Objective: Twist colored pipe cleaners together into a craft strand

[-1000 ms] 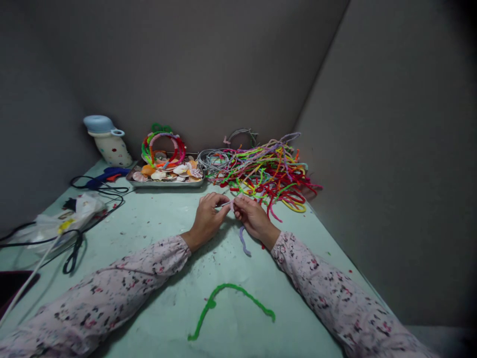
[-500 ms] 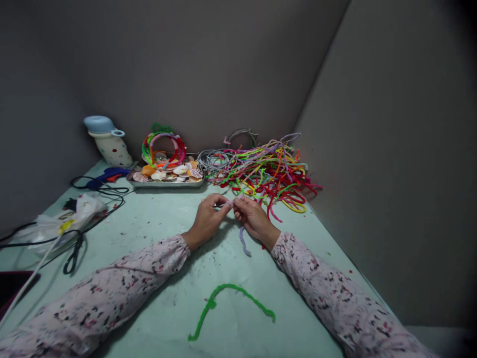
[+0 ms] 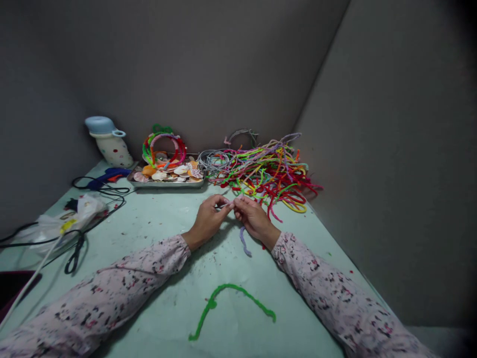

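near: green pipe cleaner (image 3: 211, 302) lies loose on the worktop (image 3: 156, 223) | mid: your left hand (image 3: 207, 219) and right hand (image 3: 253, 217) meet at the fingertips, both pinched on a lilac pipe cleaner (image 3: 243, 241), its tail trailing onto the worktop below your right hand | far: heap of coloured pipe cleaners (image 3: 272, 174), tray of shells (image 3: 167, 182) beside it

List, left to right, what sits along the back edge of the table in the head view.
Spotted jug with a blue lid → metal tray of shells → coil of grey wire → heap of coloured pipe cleaners. The blue glue gun overlaps the jug's span, so it is left out.
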The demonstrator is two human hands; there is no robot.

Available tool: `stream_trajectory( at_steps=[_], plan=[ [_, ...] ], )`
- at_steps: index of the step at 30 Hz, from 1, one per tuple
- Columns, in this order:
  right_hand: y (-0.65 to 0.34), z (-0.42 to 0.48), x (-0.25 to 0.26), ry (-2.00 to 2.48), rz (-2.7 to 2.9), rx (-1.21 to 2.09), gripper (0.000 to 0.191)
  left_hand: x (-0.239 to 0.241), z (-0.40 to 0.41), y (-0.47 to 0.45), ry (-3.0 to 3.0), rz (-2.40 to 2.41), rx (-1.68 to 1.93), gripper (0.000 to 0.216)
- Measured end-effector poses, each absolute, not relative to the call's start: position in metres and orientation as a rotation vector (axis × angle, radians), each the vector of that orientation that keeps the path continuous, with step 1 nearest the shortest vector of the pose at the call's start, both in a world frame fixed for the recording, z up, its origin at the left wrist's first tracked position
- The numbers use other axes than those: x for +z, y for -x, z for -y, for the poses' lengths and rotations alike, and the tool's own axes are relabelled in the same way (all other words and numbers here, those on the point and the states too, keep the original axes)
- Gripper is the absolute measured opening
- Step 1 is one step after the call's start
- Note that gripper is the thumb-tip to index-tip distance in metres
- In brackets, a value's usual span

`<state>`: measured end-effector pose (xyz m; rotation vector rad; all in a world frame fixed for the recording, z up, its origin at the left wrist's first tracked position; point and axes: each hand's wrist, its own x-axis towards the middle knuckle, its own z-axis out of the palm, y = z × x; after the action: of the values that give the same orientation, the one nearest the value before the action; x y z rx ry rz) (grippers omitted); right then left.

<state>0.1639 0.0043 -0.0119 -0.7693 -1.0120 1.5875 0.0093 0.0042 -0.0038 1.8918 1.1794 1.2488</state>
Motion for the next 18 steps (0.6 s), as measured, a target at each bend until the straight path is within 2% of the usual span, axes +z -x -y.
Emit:
stream_trajectory(
  at_steps=[18],
  plan=[
    [-0.1634,-0.0043,-0.0121,0.794,1.015,1.566,0.025,0.0008,-0.0031,-0.0103,-1.785,-1.1,1.222,0.025]
  ],
)
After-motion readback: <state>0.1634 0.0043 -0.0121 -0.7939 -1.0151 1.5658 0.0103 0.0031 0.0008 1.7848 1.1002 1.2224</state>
